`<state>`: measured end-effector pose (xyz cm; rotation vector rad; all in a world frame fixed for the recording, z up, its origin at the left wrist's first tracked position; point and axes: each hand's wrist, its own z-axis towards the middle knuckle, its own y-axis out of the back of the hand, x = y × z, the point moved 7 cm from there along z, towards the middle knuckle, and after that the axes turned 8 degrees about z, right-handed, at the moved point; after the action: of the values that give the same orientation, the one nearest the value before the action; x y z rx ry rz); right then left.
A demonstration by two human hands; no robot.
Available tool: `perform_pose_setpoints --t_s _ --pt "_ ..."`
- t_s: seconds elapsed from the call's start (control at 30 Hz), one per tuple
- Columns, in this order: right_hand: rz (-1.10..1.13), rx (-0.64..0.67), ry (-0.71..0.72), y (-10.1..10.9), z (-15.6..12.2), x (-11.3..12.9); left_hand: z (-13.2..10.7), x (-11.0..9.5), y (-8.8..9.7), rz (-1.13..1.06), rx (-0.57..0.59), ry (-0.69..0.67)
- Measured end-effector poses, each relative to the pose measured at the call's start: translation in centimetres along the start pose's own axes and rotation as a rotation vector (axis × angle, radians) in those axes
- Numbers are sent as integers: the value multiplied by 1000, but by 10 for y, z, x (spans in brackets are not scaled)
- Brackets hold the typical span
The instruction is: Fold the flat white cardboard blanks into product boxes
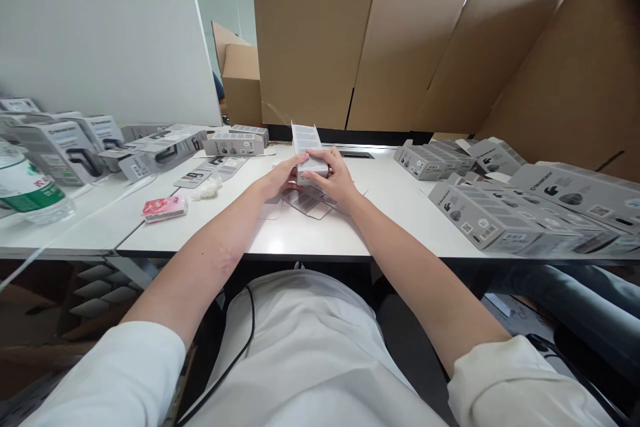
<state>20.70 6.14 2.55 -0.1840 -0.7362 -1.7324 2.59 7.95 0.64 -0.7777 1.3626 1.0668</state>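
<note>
A small grey printed carton stands upright on the white table, its top flap open. My left hand grips its left side, fingers curled round it. My right hand holds its right side and front, fingers wrapped over the box. Flat unfolded carton blanks lie on the table just under both hands.
Several grey cartons are stacked at the right and at the left. A pink packet, a crumpled white scrap and a water bottle sit left. Large cardboard sheets stand behind the table.
</note>
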Motion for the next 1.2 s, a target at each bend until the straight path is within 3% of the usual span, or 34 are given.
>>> perform_pose_setpoints --t_s 0.5,0.9,1.07,1.2 --pt "50 19 -35 -1 4 -7 -1 -2 3 17 -21 -4" --pt "5 35 -38 2 5 10 0 -5 8 -122 -52 -19" --pt "31 -20 -97 4 2 0 0 -10 4 -132 -45 -49" --pt "23 -62 -146 7 -1 -9 6 -8 10 -164 -104 -44"
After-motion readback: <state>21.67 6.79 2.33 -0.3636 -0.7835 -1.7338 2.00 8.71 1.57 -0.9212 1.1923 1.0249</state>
